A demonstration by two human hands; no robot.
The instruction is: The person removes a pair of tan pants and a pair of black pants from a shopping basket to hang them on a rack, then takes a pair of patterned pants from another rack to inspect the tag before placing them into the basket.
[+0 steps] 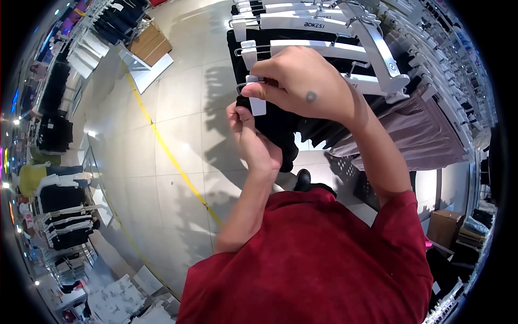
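My right hand (310, 81) is closed, thumb and fingers pinching the white clip (259, 103) at the near end of a white clip hanger (362, 83). Just below, my left hand (251, 137) grips the edge of a black garment (278, 135) between thumb and fingers, close under that clip. The garment hangs down in dark folds, so its exact kind cannot be told. Whether the clip's jaws bite on the fabric is hidden by my fingers. Behind my right hand, another white hanger (313, 49) carries black clothing.
White hangers marked BOKESI (318, 24) line a white rack arm (380, 54). Mauve trousers (402, 132) hang to the right. A yellow line (172, 156) crosses the tiled floor (178, 108). Clothes racks (65, 210) stand along the left, and a cardboard box (445, 227) sits at right.
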